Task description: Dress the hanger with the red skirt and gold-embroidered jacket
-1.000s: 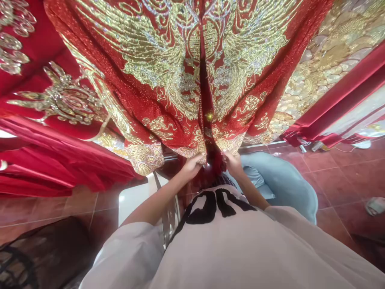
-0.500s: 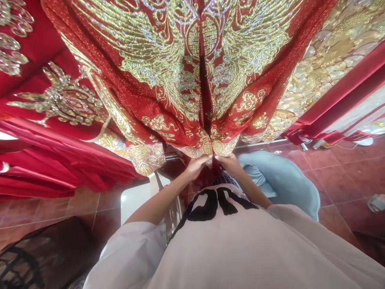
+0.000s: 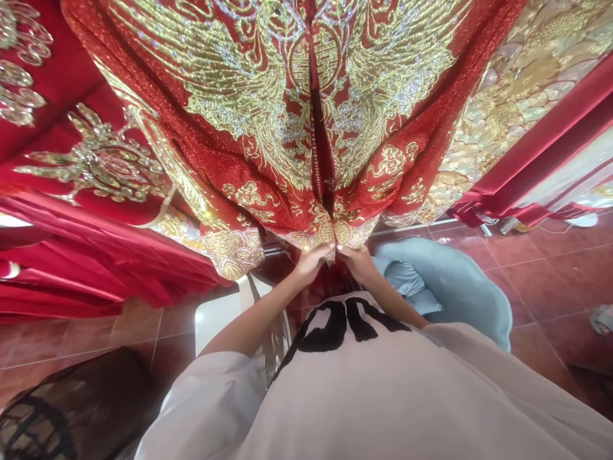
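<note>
A red sparkling embroidered jacket (image 3: 201,147) with gold and silver wing patterns hangs in front of me. Its front opening (image 3: 322,140) shows a dark red gap, narrowing to where the two bottom corners meet. My left hand (image 3: 313,260) pinches the left corner of the gold-patterned hem (image 3: 309,237). Right beside it, my right hand (image 3: 357,260) pinches the right corner. Both thumbs lie on top of the fabric, and the fingers beneath are mostly hidden. A sleeve cuff (image 3: 233,250) with gold wave embroidery hangs at the left.
On the right stands a light blue padded chair (image 3: 460,287); a white chair (image 3: 215,319) is on the left. Red drapery (image 3: 71,268) and a jewelled red panel (image 3: 119,163) fill the left side. A dark bag (image 3: 90,396) rests on the tiled floor (image 3: 536,281).
My right hand has moved slightly left, bringing the right hem corner closer against the left one. The gap at the bottom of the opening has narrowed.
</note>
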`<control>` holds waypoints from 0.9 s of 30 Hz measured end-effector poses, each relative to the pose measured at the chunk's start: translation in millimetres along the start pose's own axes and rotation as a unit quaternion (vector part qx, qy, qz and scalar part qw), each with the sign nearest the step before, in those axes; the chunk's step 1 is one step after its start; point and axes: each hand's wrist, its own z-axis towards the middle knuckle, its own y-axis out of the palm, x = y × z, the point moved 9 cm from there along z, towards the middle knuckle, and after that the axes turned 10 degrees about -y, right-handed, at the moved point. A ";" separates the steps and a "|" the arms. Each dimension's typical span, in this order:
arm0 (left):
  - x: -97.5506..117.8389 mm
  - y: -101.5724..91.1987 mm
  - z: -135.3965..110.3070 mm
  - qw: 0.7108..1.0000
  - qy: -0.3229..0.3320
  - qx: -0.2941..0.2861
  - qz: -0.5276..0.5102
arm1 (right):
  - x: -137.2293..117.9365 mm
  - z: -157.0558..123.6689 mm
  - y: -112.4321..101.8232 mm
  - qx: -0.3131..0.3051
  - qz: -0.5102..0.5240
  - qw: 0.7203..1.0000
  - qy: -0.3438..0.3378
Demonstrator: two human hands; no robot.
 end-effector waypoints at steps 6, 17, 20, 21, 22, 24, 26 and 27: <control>3.1 4.3 -2.4 0.999 0.035 -0.004 -0.017 | 1.3 0.6 0.4 0.011 0.008 1.000 0.000; 7.1 2.1 -0.8 0.998 0.056 0.004 -0.014 | 4.6 3.1 7.6 0.012 0.028 0.999 -0.017; 11.0 -0.3 -1.0 0.996 0.088 0.015 -0.016 | 8.3 6.0 4.9 0.047 0.030 0.998 -0.027; 12.8 -1.0 -1.3 0.995 0.099 0.018 -0.018 | 9.9 7.0 4.6 0.054 0.030 0.998 -0.030; 14.5 -1.6 -1.7 0.993 0.110 0.022 -0.020 | 10.9 8.0 4.6 0.059 0.030 0.997 -0.036; 16.8 -1.7 -1.7 0.992 0.122 0.024 -0.022 | 10.4 9.8 3.5 0.073 0.027 0.995 -0.059; 17.0 -1.3 -0.2 0.992 0.122 0.018 -0.022 | 8.7 11.3 1.4 0.088 0.015 0.992 -0.086; 16.6 -1.3 1.1 0.992 0.120 0.013 -0.024 | 8.2 11.9 -0.1 0.096 0.006 0.991 -0.096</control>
